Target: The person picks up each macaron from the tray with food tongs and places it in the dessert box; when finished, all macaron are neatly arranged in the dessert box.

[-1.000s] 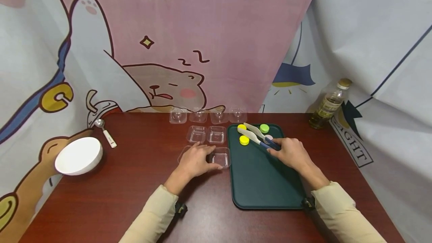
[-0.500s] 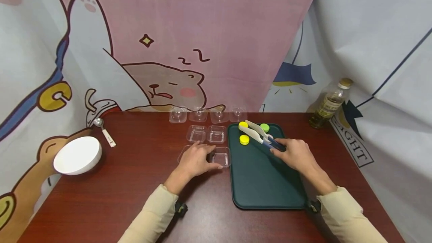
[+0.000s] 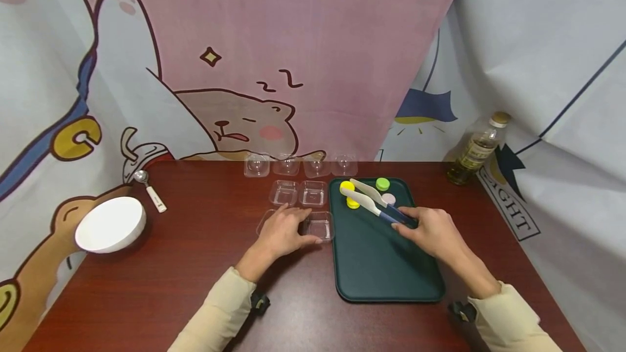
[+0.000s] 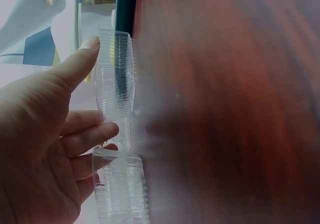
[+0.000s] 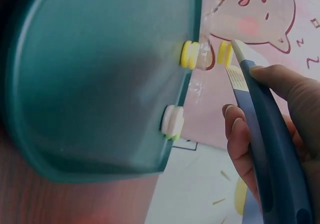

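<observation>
My right hand (image 3: 432,230) grips blue-handled tongs (image 3: 379,208) with pale tips. In the right wrist view, a yellow macaron (image 5: 225,53) sits between the tong tips, raised off the green tray (image 3: 386,265). A second yellow macaron (image 3: 352,203), a green macaron (image 3: 382,183) and a pale pink macaron (image 3: 388,199) lie at the tray's far end. My left hand (image 3: 281,235) spreads thumb and fingers at the rim of a clear plastic box (image 3: 320,226) left of the tray. Another clear box (image 3: 264,220) is partly hidden behind that hand.
Two clear boxes (image 3: 313,193) stand behind the left hand, with several clear domed lids (image 3: 286,165) along the table's back. A white bowl (image 3: 111,225) and a scoop (image 3: 150,191) are at left. An oil bottle (image 3: 476,151) stands at back right.
The right hand has drawn slightly toward the right and nearer. The tongs have gone from among the macarons to holding one yellow macaron, now shifted left. The left hand stays put.
</observation>
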